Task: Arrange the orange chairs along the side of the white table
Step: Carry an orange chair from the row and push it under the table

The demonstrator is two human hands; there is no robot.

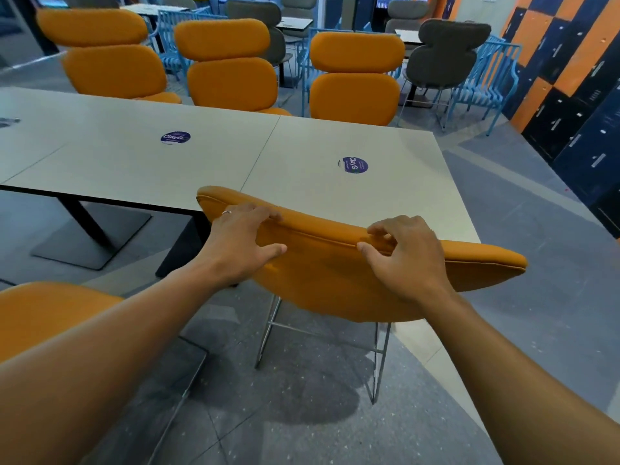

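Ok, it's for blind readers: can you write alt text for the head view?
The left hand and right hand grip the top edge of an orange chair at the near side of a white table. Three more orange chairs line its far side.

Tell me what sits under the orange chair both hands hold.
Under the orange chair: thin metal legs standing on grey floor. Its backrest hides the seat and where the legs join.

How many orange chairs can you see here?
5. Far side of the table: left chair, middle chair, right chair. Near side: held chair gripped by left hand and right hand. Lower left: partly visible chair. Others may be hidden.
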